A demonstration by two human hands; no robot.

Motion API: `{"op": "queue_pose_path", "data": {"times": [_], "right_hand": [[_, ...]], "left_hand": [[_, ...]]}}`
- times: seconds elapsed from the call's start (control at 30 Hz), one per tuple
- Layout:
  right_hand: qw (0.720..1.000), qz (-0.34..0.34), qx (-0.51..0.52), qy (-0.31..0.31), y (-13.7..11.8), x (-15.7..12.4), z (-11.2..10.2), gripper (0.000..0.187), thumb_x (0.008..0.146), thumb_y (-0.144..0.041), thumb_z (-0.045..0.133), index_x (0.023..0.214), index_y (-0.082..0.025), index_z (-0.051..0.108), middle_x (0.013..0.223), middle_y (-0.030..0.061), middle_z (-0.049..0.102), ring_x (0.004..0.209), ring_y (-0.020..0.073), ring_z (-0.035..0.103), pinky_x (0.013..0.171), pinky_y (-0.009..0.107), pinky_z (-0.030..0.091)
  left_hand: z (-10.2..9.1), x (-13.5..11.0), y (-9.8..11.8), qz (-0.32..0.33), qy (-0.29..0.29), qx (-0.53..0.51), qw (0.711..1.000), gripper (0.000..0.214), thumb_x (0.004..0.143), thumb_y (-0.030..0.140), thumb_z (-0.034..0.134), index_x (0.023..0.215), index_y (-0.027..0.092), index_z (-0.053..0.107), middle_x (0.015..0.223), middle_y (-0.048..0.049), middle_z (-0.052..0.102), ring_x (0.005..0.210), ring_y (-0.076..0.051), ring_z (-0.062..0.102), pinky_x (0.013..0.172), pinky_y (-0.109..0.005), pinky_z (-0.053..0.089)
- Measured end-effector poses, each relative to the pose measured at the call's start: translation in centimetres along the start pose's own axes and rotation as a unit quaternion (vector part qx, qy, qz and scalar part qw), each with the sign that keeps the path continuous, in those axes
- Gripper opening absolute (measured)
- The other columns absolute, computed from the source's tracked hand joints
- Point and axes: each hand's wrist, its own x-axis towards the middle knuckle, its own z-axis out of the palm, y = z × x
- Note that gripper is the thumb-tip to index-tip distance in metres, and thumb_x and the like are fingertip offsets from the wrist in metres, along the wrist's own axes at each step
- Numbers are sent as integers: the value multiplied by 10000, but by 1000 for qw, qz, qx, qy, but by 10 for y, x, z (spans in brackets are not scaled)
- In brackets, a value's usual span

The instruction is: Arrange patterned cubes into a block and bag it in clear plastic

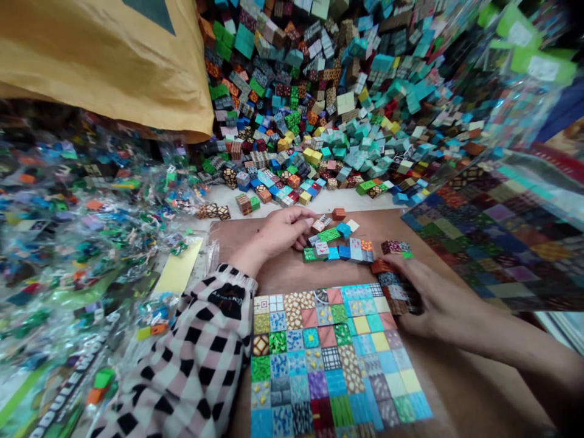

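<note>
A flat square grid of small printed cubes [335, 359] lies on a brown board [283, 274] in front of me. My left hand [278, 234], in a checked sleeve, rests on the board with its fingers curled against a short row of loose cubes [340, 250]. My right hand [431, 298] lies at the grid's upper right corner, fingers closed around a column of cubes [392, 286] pressed to the grid's right edge.
A huge heap of loose coloured cubes [328, 103] rises behind the board. Clear bags of small parts [77, 231] pile up on the left under a yellow sack [104, 61]. A bagged finished cube grid [506, 231] leans at the right.
</note>
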Motion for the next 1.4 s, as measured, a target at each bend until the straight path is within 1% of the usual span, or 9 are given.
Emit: {"op": "queue_pose_path", "data": {"times": [0.17,0.27,0.37,0.47,0.6,0.8,1.23,1.4], "right_hand": [[1000,1,-3,-9,-4,1,-2,817,774,-401,637,1501,-287,280,1464,133,469,1252,397,548,983,549,522],[1000,-4,-2,-5,-4,1,-2,831,767,-385,641,1507,-275,279,1450,142,486,1265,402,536,979,555,525],[1000,-9,-4,0,-3,0,-2,816,772,-377,634,1502,-263,287,1447,147,489,1291,395,514,1011,558,501],[1000,-6,-9,-6,-3,0,-2,800,786,-382,625,1499,-257,283,1476,150,456,1317,383,492,1039,551,480],[1000,4,-10,-9,-1,0,-2,820,771,-392,641,1498,-252,287,1471,148,462,1311,384,498,1039,545,483],[1000,-3,-11,-10,1,1,-1,815,772,-409,646,1494,-290,287,1467,121,474,1284,379,527,1010,528,508],[1000,-7,-7,1,-1,1,-1,811,752,-392,650,1477,-253,314,1440,150,495,1286,389,522,1004,533,513],[1000,-2,-5,-10,1,1,-1,839,760,-419,652,1494,-262,276,1473,149,458,1292,387,516,1013,535,503]], "left_hand": [[0,0,0,1,-5,1,1000,185,941,89,498,1055,163,623,700,16,630,489,-61,551,486,-197,452],[0,0,0,3,-6,4,1000,185,942,83,492,1060,153,616,676,26,606,483,-66,545,478,-200,449],[0,0,0,9,-10,-2,1000,179,944,83,488,1047,154,616,663,32,594,488,-64,545,480,-196,445],[0,-1,0,8,-12,-7,1000,171,945,85,491,1037,156,617,661,33,596,485,-59,540,478,-188,440],[0,-1,2,3,-13,-7,1000,170,949,84,485,1040,149,613,646,38,587,489,-61,546,476,-183,439],[0,-1,1,2,-4,-6,1000,173,945,80,492,1050,148,611,666,33,601,487,-62,547,474,-189,449],[0,0,0,7,-7,1,1000,183,947,75,488,1067,139,610,687,28,609,472,-55,545,464,-187,453],[0,0,0,11,-7,0,1000,176,944,80,498,1059,142,616,703,26,623,468,-51,553,463,-184,456]]}}
